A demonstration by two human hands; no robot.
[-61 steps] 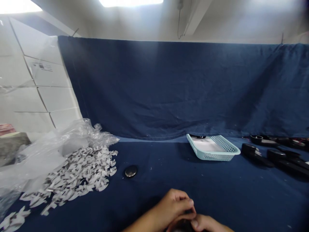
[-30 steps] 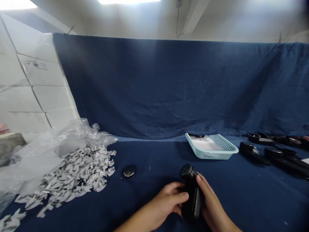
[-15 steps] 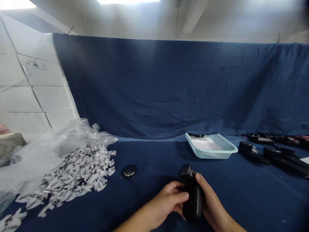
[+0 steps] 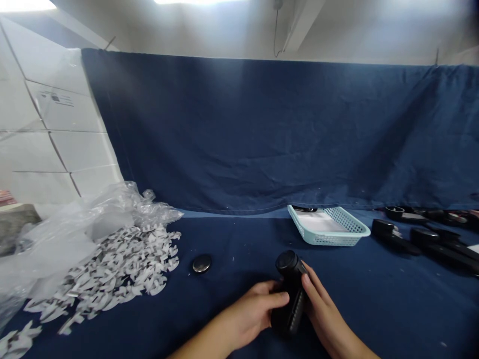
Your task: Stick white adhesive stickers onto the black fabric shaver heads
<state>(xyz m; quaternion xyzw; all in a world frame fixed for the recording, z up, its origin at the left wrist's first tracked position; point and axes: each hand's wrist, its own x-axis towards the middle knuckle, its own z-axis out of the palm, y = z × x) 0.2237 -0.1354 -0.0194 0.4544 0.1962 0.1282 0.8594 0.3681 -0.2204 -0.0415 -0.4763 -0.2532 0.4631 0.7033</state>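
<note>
A black device (image 4: 291,279) with a round, knob-like head and a ribbed strip down its side is held tilted between both hands, low in the middle of the head view. My left hand (image 4: 252,314) grips its lower body, thumb across the front and the other fingers partly behind it. On the right edge, my right hand (image 4: 322,311) presses its thumb and fingers just below the head; some of those fingers are hidden. A small round black disc (image 4: 201,264) with a shiny rim lies on the blue cloth, left of my hands.
A pile of small grey-white curved parts (image 4: 127,259) spreads at the left, partly under clear plastic wrap (image 4: 112,204). A light-blue basket (image 4: 329,239) holds something white and a dark item. More black devices (image 4: 430,242) lie at the right. A blue curtain (image 4: 239,139) hangs behind.
The black device has turned, with its lower end swung a little left and its round head tipped more toward me. My right hand's fingers have moved up its side.
</note>
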